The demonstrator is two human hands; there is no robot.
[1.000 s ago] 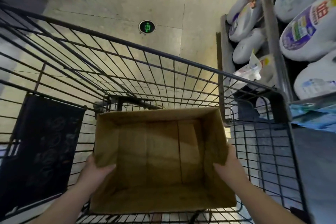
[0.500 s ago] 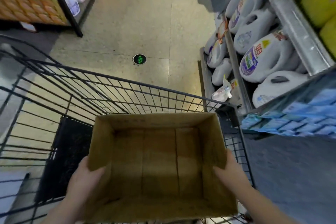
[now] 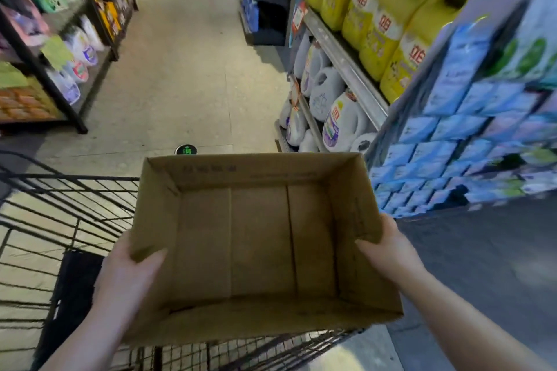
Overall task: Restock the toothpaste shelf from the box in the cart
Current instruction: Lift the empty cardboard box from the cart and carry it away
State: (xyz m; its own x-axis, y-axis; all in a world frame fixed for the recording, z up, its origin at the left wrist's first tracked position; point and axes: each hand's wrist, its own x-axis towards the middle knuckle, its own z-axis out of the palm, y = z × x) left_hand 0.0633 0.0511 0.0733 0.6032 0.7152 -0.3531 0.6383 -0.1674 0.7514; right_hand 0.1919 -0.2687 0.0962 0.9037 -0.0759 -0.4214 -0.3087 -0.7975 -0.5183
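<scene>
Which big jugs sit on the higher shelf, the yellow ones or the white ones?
The yellow jugs. The white jugs stand lower down, beneath them.

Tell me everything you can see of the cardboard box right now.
The cardboard box is plain brown board, open-topped and empty. Its floor shows two flap seams and its far inner wall faint print. The left hand grips its left wall and the right hand its right wall, thumbs inside. It is held over the wire cart, opening facing the camera.
</scene>
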